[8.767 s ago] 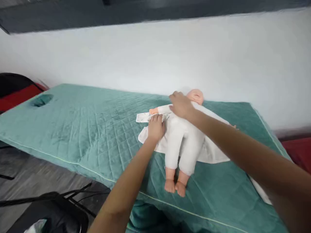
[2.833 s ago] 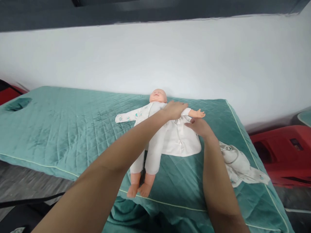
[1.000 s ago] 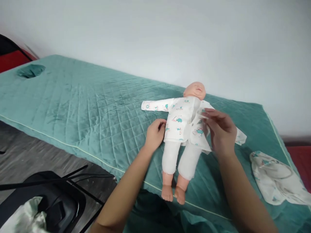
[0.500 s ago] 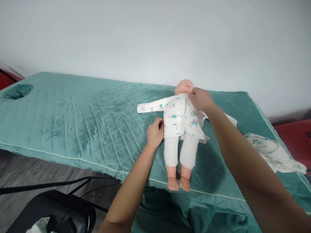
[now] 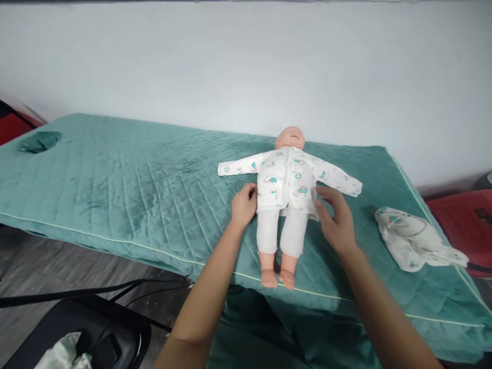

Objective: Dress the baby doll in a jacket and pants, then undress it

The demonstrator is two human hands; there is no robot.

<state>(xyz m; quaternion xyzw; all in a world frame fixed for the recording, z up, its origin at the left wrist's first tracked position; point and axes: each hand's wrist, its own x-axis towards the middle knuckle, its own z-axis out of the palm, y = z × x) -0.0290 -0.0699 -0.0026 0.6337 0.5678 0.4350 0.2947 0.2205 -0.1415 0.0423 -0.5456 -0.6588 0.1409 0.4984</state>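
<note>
A baby doll (image 5: 291,138) lies on its back on the green quilted bed cover, its head by the wall and its bare feet at the near edge. It wears a white baby jacket (image 5: 286,179) with a teal print, both sleeves spread outward, and white fabric covers its legs. At the jacket's left lower side, my left hand (image 5: 245,206) has its fingers curled against the edge, closed on the cloth. Beside the opposite lower edge is my right hand (image 5: 337,218), thumb and forefinger apart, fingertips close to the fabric.
A crumpled white printed cloth (image 5: 417,238) lies on the bed cover (image 5: 154,205) at the right. The bed has a face hole (image 5: 40,142) at far left. A black chair (image 5: 77,328) stands below left; a red object (image 5: 463,220) is beyond the right edge.
My right hand has moved from the jacket's neckline down to its right lower side, its fingers parting. The jacket's right front and sleeve now lie flatter. My left hand stays in place.
</note>
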